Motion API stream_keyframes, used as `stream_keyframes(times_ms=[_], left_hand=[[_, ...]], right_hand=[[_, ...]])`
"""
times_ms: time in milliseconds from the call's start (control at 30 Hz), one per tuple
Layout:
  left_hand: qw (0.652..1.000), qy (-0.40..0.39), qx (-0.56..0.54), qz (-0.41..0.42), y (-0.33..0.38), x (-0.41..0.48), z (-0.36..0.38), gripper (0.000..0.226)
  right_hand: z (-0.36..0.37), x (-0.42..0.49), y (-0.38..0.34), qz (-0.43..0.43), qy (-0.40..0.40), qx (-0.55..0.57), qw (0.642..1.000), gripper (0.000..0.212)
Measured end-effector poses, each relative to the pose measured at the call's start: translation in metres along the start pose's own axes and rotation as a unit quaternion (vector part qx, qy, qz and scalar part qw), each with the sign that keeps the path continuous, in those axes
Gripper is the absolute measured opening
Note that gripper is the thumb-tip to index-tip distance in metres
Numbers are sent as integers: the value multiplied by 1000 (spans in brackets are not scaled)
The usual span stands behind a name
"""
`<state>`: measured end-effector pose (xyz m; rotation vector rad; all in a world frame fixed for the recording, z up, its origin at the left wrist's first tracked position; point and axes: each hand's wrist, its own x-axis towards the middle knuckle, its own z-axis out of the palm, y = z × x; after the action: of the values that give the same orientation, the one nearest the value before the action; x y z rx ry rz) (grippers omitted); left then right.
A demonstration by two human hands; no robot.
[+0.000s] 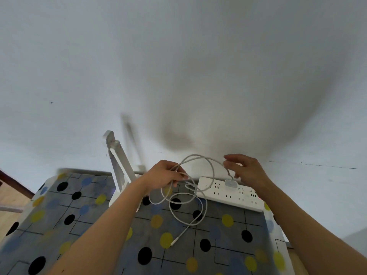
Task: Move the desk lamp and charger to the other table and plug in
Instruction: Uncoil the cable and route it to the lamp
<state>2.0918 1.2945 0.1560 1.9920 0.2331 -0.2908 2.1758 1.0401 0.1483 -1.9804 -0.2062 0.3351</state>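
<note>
The left hand (166,175) grips the looped cable (198,205); the right hand (246,169) curls at it, grip unclear. The charger (230,183) sits in the power strip (244,197) along the table (99,225)'s far edge, the lamp (121,171) to its left.

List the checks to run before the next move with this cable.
1. Charger seated in strip: ok.
2. Left hand grips cable loops: ok.
3. Right hand has hold of cable near charger: cannot tell.
4. Cable all gathered: not ok, its free end lies on the table.
5. Lamp stands on table: ok.
6. Lamp plugged in: cannot tell.
</note>
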Motion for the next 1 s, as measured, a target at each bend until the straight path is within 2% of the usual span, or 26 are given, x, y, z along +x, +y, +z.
stream_keyframes(times_ms=[167, 233, 300, 367, 400, 467, 500, 633, 700, 767, 867, 1000], left_hand=[[998, -20, 59, 27, 32, 6, 1, 13], [998, -23, 49, 27, 43, 6, -2, 19], [997, -44, 49, 32, 54, 6, -5, 20], [994, -56, 83, 41, 62, 7, -6, 24], [993, -50, 102, 45, 66, 8, -6, 24], [991, -18, 117, 56, 69, 10, -6, 15], [991, 7, 118, 65, 68, 10, -6, 11], [979, 93, 169, 72, 61, 11, -6, 13], [968, 109, 220, 49, 58, 11, -5, 11], [968, 101, 227, 32, 54, 12, -6, 7], [988, 81, 128, 33, 52, 11, -13, 7], [986, 161, 19, 28, 47, 12, -28, 8]], right_hand=[[4, 4, -38, -64, -115, 4, 991, 37], [3, 7, -51, -88, -147, -96, 981, 61], [3, 10, -59, -120, -132, -271, 946, 79], [7, 14, -66, -137, -110, -371, 912, 71], [7, 15, -68, -131, -101, -374, 913, 55], [7, 16, -71, -111, -74, -350, 927, 17], [6, 16, -71, -106, -58, -334, 935, 13], [1, 16, -66, -94, 2, -228, 969, 24], [-1, 15, -62, -91, 29, -188, 978, 25], [-3, 14, -59, -86, 54, -163, 981, 24], [-10, 12, -57, -69, 89, -114, 987, 22], [-24, 12, -49, -26, 128, -42, 991, 21]])
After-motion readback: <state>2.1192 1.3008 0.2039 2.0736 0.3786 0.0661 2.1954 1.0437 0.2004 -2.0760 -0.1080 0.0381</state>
